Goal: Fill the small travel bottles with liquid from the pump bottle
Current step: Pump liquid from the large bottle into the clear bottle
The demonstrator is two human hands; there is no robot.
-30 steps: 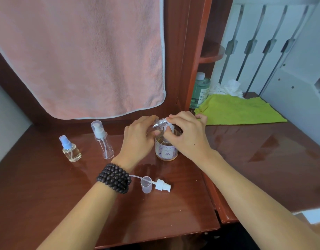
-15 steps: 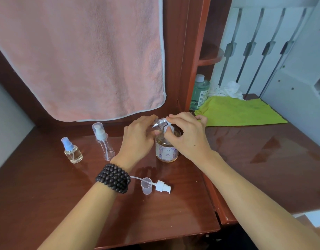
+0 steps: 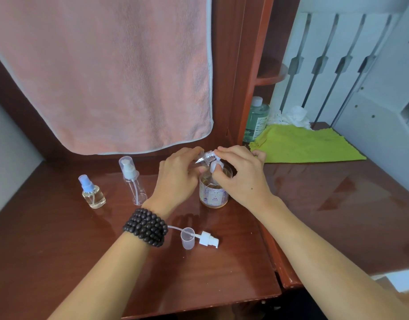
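On pump bottle (image 3: 213, 192): purple label, writing unreadable.

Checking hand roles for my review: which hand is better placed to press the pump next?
Probably the right hand: its fingers already rest on the white pump head above the pump bottle. The left hand holds the tilted travel bottle at the nozzle.

On the desk (image 3: 60, 262), two spray bottles (image 3: 92, 192) stand left of the pump bottle (image 3: 213, 192); a loose pump head (image 3: 208, 240) lies in front.
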